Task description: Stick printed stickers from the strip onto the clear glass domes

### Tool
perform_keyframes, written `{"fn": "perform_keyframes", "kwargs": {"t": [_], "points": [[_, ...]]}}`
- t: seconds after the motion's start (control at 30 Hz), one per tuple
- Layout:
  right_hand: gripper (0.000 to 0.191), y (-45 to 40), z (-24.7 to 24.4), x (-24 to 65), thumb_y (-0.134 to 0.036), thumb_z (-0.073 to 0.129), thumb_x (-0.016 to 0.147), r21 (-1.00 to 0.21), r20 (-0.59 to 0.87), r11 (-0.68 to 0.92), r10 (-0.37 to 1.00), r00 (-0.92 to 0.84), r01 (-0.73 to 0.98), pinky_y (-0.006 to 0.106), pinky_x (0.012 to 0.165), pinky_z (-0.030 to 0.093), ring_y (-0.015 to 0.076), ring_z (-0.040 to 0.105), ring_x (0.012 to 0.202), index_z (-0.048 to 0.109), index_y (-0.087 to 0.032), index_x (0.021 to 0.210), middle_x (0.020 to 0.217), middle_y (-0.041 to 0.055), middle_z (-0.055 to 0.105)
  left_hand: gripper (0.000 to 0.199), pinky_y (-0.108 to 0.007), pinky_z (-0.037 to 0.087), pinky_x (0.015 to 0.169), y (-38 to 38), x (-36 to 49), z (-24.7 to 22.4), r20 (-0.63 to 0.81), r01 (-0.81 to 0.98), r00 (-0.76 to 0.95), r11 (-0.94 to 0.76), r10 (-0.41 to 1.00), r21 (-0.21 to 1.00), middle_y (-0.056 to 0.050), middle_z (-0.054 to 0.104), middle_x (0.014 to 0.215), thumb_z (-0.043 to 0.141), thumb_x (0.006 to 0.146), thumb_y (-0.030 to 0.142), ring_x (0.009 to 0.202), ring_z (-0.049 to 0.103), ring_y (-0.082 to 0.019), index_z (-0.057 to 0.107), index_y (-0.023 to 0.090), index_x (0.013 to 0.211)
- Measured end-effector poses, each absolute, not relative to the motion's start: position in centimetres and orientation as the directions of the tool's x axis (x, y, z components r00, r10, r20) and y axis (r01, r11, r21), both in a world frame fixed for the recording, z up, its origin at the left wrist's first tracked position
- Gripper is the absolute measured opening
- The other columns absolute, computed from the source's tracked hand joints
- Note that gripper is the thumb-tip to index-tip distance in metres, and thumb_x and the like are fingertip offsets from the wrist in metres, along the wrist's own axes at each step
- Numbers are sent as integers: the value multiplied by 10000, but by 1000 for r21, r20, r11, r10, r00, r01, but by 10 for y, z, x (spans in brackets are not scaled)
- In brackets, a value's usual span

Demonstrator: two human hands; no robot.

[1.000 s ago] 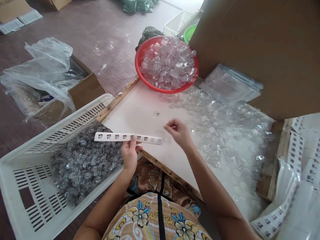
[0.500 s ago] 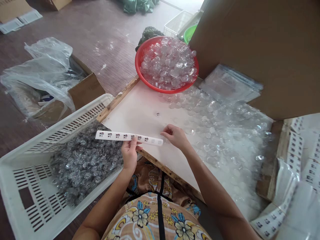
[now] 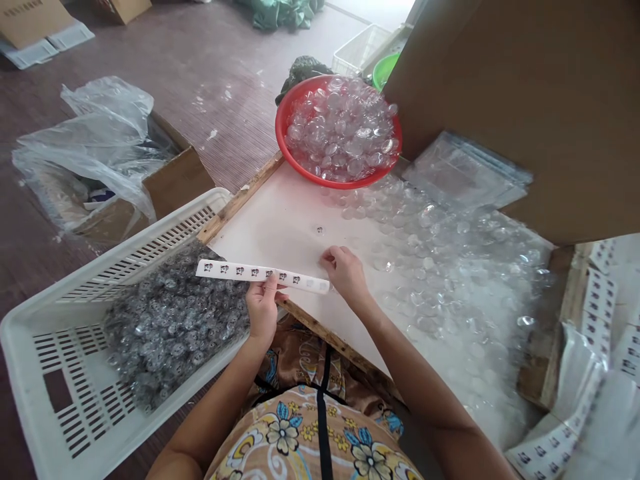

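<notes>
My left hand (image 3: 263,308) pinches a white strip of stickers (image 3: 240,272) printed with small black figures, thumb on top. The strip is held level over the near edge of the white board (image 3: 265,227), and its right end shows no black figures. Just beyond that end, my right hand (image 3: 346,275) is closed over the board, fingertips together; whatever they hold is hidden. A small clear disc with a black figure (image 3: 320,230) lies on the board past the right fingertips. Many plain clear discs (image 3: 430,267) spread over the board's right side.
A red basin (image 3: 281,133) heaped with clear discs stands at the board's far corner. On the left, a white crate (image 3: 20,333) holds many figured pieces. Beyond it sits a cardboard box (image 3: 180,175) with plastic film. More sticker strips (image 3: 597,300) hang at right.
My right hand has shifted slightly away from me and left, closer to the figured disc. The left hand keeps its hold on the strip. The whole view has moved a little.
</notes>
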State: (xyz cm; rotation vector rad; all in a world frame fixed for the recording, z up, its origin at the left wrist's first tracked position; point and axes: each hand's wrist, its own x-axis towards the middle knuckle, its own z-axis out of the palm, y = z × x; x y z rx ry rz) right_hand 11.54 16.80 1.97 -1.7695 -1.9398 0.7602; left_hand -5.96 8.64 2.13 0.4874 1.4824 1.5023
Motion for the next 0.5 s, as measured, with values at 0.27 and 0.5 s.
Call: {"fn": "perform_keyframes", "kwargs": {"t": [0.27, 0.5], "points": [[152, 178, 24, 133, -266, 510, 838, -680, 127, 159, 987, -99, 716, 351, 715, 476, 211, 619, 757, 606, -204, 938, 932, 92, 647, 452, -181, 518, 447, 87, -57, 22, -346, -354, -491, 180, 799, 918, -37, 694, 733, 763, 723, 537, 624, 680, -145, 674, 122, 878], [295, 174, 14, 150, -530, 495, 841, -612, 152, 219, 976, -159, 760, 463, 720, 488, 254, 623, 674, 623, -282, 935, 964, 143, 617, 521, -193, 488, 401, 82, -50, 28, -446, -470, -477, 209, 758, 858, -20, 649, 650, 779, 646, 618, 520, 603, -120, 645, 134, 782]]}}
